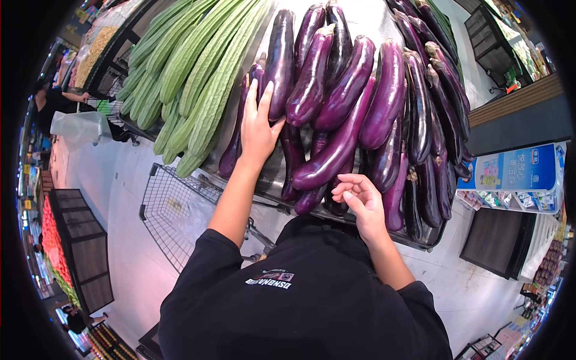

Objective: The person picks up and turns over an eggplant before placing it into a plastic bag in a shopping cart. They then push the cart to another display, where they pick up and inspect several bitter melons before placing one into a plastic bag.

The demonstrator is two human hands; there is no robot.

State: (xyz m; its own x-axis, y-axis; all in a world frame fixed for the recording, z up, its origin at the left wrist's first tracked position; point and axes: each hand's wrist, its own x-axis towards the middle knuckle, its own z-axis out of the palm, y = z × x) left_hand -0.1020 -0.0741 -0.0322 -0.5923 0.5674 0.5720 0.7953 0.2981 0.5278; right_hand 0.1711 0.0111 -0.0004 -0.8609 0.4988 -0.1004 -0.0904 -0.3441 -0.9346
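My left hand (259, 133) lies with fingers stretched along the left side of a dark purple eggplant (280, 60). Its thumb is spread out near that eggplant's lower end, and the hand is open, not closed around it. Lower down, my right hand (364, 207) hovers at the front of the pile with loosely bent fingers. Nothing shows in it. Just above it lies a long, curved eggplant (336, 153). Several more eggplants (384, 96) are heaped around both hands, glossy and purple to almost black.
Long green ridged gourds (207, 66) fill the display's left side. A wire shopping cart (174, 204) stands below them. Right of the eggplants is a blue-signed stand (510, 171) with packets. Another person (57, 108) is at the far left, near a produce stand (78, 246).
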